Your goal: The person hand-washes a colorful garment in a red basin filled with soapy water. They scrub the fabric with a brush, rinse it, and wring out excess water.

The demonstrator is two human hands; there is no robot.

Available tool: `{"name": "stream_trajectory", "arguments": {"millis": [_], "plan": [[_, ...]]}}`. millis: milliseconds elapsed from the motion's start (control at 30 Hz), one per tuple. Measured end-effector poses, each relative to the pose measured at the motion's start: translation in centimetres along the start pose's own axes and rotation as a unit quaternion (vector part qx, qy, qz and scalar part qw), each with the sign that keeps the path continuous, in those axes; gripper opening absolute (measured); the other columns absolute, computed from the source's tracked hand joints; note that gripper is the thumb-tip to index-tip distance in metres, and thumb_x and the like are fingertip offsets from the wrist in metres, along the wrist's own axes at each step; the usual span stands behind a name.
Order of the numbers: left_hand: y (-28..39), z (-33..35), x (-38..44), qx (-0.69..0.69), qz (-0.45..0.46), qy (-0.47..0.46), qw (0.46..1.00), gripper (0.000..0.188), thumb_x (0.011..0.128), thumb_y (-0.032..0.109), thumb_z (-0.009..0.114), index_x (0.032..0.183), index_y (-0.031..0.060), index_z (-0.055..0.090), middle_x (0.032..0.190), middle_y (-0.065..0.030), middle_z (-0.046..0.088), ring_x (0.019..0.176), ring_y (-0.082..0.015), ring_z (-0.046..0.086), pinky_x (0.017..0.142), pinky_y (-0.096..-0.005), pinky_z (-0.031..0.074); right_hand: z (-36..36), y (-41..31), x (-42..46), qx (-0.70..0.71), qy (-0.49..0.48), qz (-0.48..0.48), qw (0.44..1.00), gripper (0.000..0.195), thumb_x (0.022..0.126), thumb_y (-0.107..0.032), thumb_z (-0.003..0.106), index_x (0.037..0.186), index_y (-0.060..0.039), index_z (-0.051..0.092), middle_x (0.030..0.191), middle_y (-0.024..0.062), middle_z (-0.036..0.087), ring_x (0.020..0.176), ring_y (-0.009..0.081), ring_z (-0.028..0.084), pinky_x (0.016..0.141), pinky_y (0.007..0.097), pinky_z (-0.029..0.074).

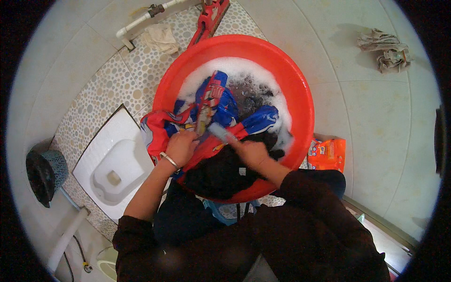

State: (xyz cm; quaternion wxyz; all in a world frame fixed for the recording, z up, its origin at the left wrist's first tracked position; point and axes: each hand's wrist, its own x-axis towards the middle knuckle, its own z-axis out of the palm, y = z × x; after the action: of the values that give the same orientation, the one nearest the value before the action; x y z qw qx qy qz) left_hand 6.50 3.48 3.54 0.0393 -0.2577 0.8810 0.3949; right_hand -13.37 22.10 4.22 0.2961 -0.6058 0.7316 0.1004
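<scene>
A red and blue printed garment (pixel 225 105) lies spread in a large red plastic basin (pixel 299 88), one part hanging over the left rim. My left hand (pixel 181 146), with a bangle at its wrist, grips the garment's cloth. In my right hand (pixel 252 153) is a pale blue scrubbing brush (pixel 222 132), blurred, held over the garment; whether its bristles touch the cloth I cannot tell. Black cloth (pixel 215 176) is heaped in the basin nearest me. White suds (pixel 239 65) float on dark water around the garment.
A white squat toilet (pixel 116 169) is set in the pebble-patterned floor at left, with a dark-lined blue bin (pixel 53 169) beyond it. An orange packet (pixel 327 155) leans by the right wall. Past the basin are a red tool head (pixel 209 21) and a pale rag (pixel 160 38).
</scene>
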Motion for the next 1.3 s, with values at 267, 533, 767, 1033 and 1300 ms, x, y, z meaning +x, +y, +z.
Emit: {"name": "stream_trajectory", "arguments": {"millis": [267,533,767,1033,1300], "plan": [[2.4,-4.2,0.1,-0.338,-0.075,0.145,0.927,0.010,0.092,0.014,0.048,0.091,0.0037,0.047,0.079,-0.0011,0.043,0.078,-0.0094,0.042,0.073,-0.0229,0.039,-5.7,5.2,-2.1,-0.015,-0.030,0.143,0.989,0.049,0.092,-0.025,0.033,0.139,-0.0335,0.022,0.083,0.0165,0.063,0.066,0.0315,0.063,0.050,0.0438,0.048],[2.2,-6.8,-0.2,-0.533,-0.160,0.266,0.787,0.011,0.092,0.013,0.048,0.083,0.0077,0.052,0.077,0.0069,0.042,0.072,-0.0031,0.036,0.065,-0.0182,0.032,-3.6,4.6,-1.0,-0.012,-0.072,0.147,0.986,0.057,0.085,-0.018,0.045,0.138,-0.0319,0.027,0.078,0.0167,0.061,0.065,0.0306,0.062,0.054,0.0449,0.046],[0.9,-10.2,-1.4,-0.250,-0.151,0.360,0.886,0.014,0.091,0.015,0.050,0.084,0.0024,0.052,0.071,0.0042,0.045,0.067,-0.0058,0.038,0.060,-0.0207,0.036,-4.3,5.2,-2.6,-0.037,0.013,0.176,0.984,0.061,0.084,-0.016,0.044,0.137,-0.0389,0.025,0.073,0.0127,0.061,0.060,0.0292,0.062,0.048,0.0456,0.048],[0.0,-10.1,-1.5,-0.251,-0.144,0.412,0.864,0.013,0.089,0.014,0.053,0.084,0.0017,0.053,0.072,0.0014,0.049,0.068,-0.0062,0.041,0.061,-0.0209,0.036,-2.2,3.0,2.6,-0.035,-0.031,0.082,0.996,0.058,0.086,-0.016,0.041,0.139,-0.0340,0.023,0.083,0.0152,0.063,0.069,0.0314,0.063,0.056,0.0455,0.048],[-0.5,-9.2,-0.4,-0.234,-0.167,0.408,0.867,0.014,0.088,0.014,0.054,0.087,0.0006,0.055,0.068,-0.0028,0.052,0.064,-0.0073,0.043,0.058,-0.0227,0.038,-6.9,-2.4,1.9,-0.003,0.060,0.036,0.998,0.053,0.084,-0.016,0.044,0.134,-0.0302,0.035,0.076,0.0141,0.061,0.058,0.0292,0.061,0.049,0.0460,0.048]]}}
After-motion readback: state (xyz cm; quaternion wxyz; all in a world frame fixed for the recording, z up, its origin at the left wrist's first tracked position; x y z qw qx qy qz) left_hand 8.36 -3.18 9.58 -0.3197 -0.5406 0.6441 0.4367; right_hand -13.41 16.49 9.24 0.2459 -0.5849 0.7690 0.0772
